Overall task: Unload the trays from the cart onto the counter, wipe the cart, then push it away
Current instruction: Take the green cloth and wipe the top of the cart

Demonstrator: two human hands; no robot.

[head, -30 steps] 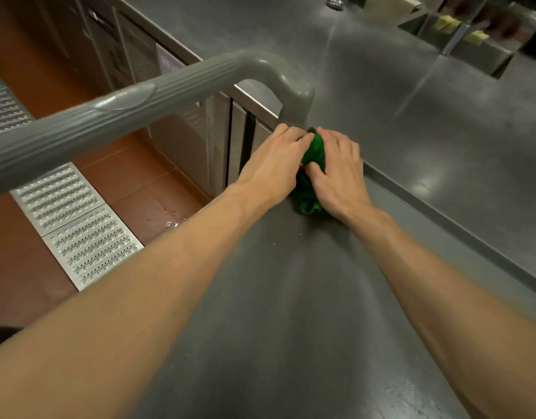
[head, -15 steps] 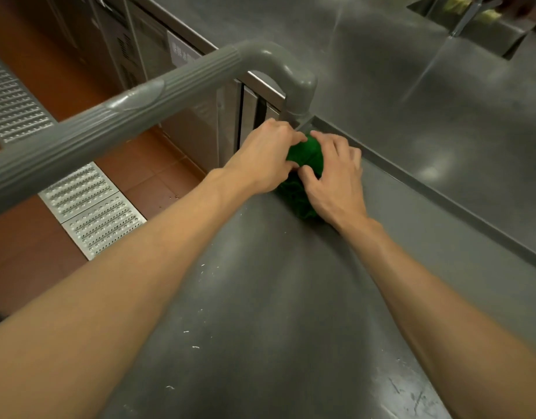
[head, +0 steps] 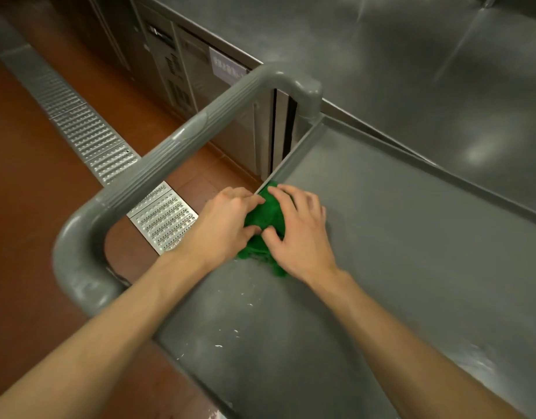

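Observation:
A green cloth [head: 265,217] lies bunched on the grey cart's top shelf [head: 396,267], against its left rim. My left hand [head: 222,226] and my right hand [head: 300,234] both press down on the cloth, fingers laid over it. The cart's grey handle bar [head: 170,152] arches over the left end of the shelf, above my left forearm. No trays show on the cart. White specks dot the shelf near my forearms.
The steel counter [head: 411,55] runs along the far side of the cart, touching its rim. Cabinet fronts [head: 182,74] stand below the counter. A perforated metal floor drain [head: 88,137] crosses the red tiled floor on the left.
Both hands have dragged the cloth back along the shelf's left rim, away from the far corner by the handle post and toward me. The camera tilted so more of the handle shows.

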